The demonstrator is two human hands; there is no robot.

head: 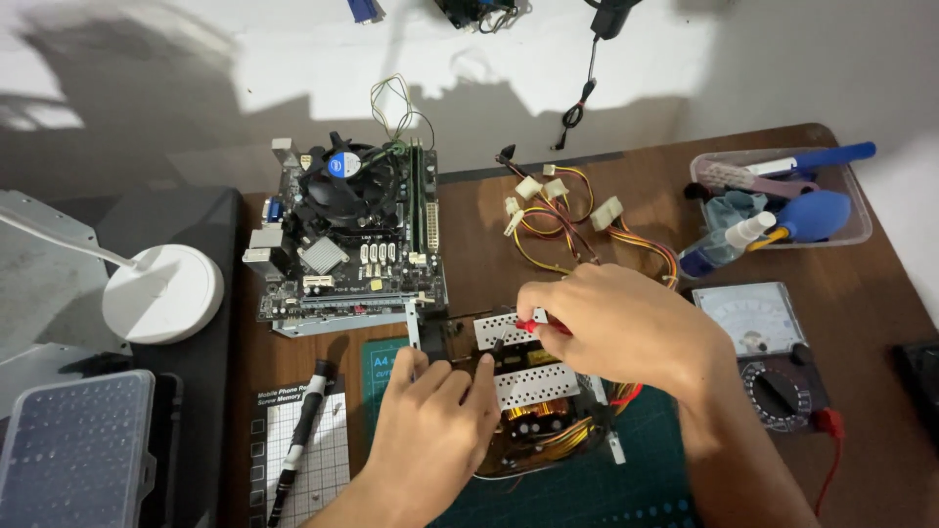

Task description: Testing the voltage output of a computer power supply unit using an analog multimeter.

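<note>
An opened power supply point(533, 386) with perforated metal plates and copper coils lies on a green cutting mat point(587, 489). My left hand point(430, 430) rests on its left side and pinches a black probe point(497, 344) whose tip points into the unit. My right hand point(616, 328) reaches over from the right and grips a red probe point(531, 326) just above the upper metal plate. Yellow, red and black cables point(567, 220) with white plugs fan out behind the unit.
A motherboard point(347, 244) with a round fan lies at back left. An analog multimeter point(768, 347) sits to the right, a clear tub of cleaning tools point(782, 200) behind it. A screwdriver point(298, 435) lies on a white grid pad; a white lamp base point(161, 293) and clear box point(73, 450) stand left.
</note>
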